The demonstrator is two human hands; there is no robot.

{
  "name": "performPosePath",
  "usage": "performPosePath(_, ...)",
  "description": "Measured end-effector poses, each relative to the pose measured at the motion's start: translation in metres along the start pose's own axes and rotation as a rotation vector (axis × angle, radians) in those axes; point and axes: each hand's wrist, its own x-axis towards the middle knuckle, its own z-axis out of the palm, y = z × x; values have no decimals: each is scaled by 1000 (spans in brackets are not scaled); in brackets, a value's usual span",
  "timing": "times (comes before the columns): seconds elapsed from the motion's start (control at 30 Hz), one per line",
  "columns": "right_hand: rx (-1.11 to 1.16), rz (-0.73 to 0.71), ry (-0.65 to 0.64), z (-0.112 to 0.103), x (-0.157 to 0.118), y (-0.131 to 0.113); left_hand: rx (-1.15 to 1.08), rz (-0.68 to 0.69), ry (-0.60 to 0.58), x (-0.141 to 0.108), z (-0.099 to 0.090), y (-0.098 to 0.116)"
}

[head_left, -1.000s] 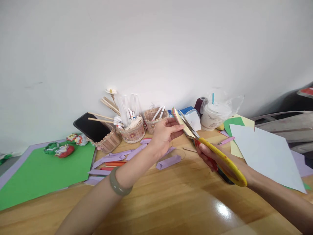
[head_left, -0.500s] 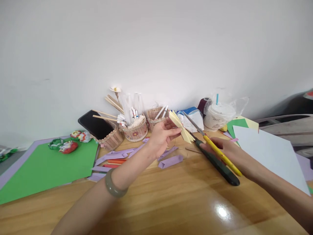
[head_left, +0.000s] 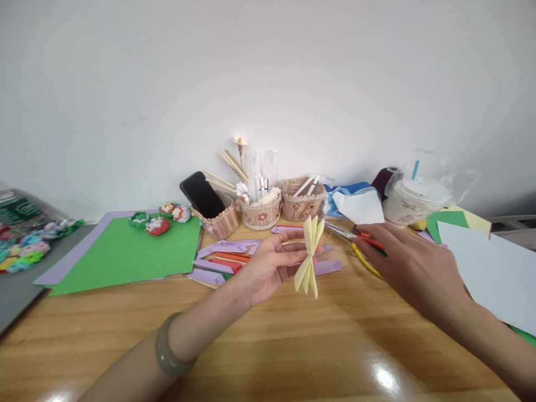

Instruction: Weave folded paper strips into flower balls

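My left hand [head_left: 268, 268] pinches a pale yellow pleated paper [head_left: 309, 262] near its gathered middle, where a thin tie seems to circle it. Both ends of the paper fan out, up and down, above the table. My right hand [head_left: 406, 257] lies over a pair of scissors [head_left: 343, 231] close to the tabletop. Its fingers curl on the red and yellow handles, and the metal blades point left, toward the paper. Much of the handles is hidden under the hand. Behind the yellow paper lies a folded purple paper strip [head_left: 329, 267].
Decorated wooden holders [head_left: 259, 216] with sticks and pens stand by the wall, one bearing a phone [head_left: 202, 194]. Green sheets [head_left: 125, 257] with small crafted flowers [head_left: 157, 226] lie left. A lidded drink cup [head_left: 414, 198] and white paper [head_left: 494, 268] are at right.
The yellow paper has turned upright and come nearer to me. The scissors have gone from raised beside the paper to low by the tabletop. The view has swung left.
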Motion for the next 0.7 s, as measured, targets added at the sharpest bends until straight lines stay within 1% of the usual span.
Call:
performPosePath(0.03,34,-177,114,-2,1,-14,-18,-4,7,-4,-3,-1)
performPosePath(0.07,97,-323,194,-2,3,-27,-36,-3,15,-7,-6,-2)
performPosePath(0.1,157,-434,222,-2,4,-40,-51,-2,24,-10,-8,-3)
performPosePath(0.13,192,-508,235,0,5,-51,-64,2,39,-13,-10,-4)
performPosePath(0.17,218,-553,243,3,6,-60,-75,8,59,-16,-12,-5)
performPosePath(0.23,245,-588,241,9,8,-71,-84,24,108,-22,-16,-5)
performPosePath(0.33,275,-603,226,18,10,-78,-64,47,154,-30,-21,-3)
performPosePath(0.5,319,-617,201,26,11,-84,-8,57,153,-40,-29,-1)
performPosePath(0.7,246,-666,200,32,9,-87,34,46,208,-41,-31,1)
